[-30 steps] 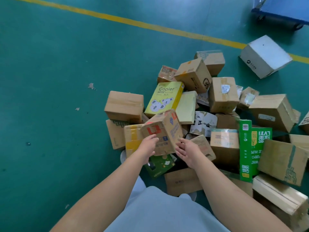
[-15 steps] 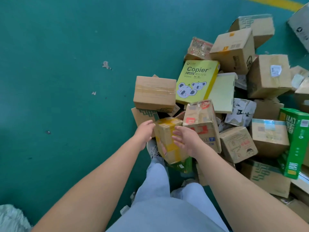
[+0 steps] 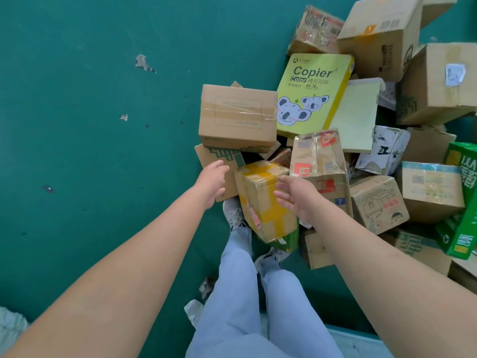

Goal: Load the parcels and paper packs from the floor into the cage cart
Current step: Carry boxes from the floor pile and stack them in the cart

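Note:
A heap of cardboard parcels and paper packs lies on the green floor. A small carton with yellow tape [image 3: 267, 202] leans at the heap's near edge, just past my feet. My left hand [image 3: 213, 182] hovers at its left side, fingers loose, holding nothing. On its right, my right hand [image 3: 296, 197] is spread open, fingers straight, close to or touching the carton. Behind it stand a plain brown box [image 3: 237, 116], a yellow-green Copier paper pack [image 3: 313, 94] and a carton with red print [image 3: 320, 158]. The cage cart is not in sight.
More cartons fill the right side, with a green paper pack [image 3: 462, 202] at the right edge. Bare green floor [image 3: 90, 125] stretches to the left, with small paper scraps. My legs and shoes [image 3: 233, 215] are right below the taped carton.
The view has closed in on the heap and shifted right. Both hands left the carton with red print and now flank the yellow-taped carton.

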Demonstrator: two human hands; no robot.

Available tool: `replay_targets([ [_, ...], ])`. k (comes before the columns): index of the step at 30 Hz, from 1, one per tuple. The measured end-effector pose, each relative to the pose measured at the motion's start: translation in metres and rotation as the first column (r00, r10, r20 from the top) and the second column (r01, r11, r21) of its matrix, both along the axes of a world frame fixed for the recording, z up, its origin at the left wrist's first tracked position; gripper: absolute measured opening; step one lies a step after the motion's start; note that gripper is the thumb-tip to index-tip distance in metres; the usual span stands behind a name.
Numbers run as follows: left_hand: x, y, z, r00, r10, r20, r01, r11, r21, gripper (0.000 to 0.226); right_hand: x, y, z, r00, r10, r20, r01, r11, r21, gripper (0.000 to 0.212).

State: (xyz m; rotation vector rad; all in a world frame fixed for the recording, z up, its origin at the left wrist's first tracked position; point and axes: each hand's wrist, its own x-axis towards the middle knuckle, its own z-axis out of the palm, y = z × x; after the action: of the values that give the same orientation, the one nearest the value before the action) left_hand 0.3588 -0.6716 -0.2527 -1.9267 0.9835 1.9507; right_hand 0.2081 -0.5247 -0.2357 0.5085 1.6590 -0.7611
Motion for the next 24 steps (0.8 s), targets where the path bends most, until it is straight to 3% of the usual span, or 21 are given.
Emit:
replay_targets([
  [7,-0.017,-0.032,-0.092,1.000,0.005,0.022,-0.004,0.998,-0.062,0.048,-0.022,-0.039,-0.090,0.998,0.058,-0.028,-0.058,0.998,-0.006,0.040],
  [12,-0.022,-0.054,-0.160,0.998,0.019,0.054,-0.011,0.990,-0.142,0.064,-0.044,-0.062,-0.153,0.996,0.033,-0.084,-0.034,0.999,-0.010,0.039],
  [17,-0.026,-0.090,-0.223,0.987,0.045,0.157,0.000,0.961,-0.277,0.081,-0.068,-0.080,-0.212,0.985,-0.009,-0.172,0.004,0.999,-0.034,0.058],
  [24,-0.035,-0.131,-0.275,0.994,0.048,0.098,-0.027,0.978,-0.207,0.076,-0.074,-0.094,-0.266,0.991,-0.022,-0.134,0.013,0.997,-0.070,0.068],
])
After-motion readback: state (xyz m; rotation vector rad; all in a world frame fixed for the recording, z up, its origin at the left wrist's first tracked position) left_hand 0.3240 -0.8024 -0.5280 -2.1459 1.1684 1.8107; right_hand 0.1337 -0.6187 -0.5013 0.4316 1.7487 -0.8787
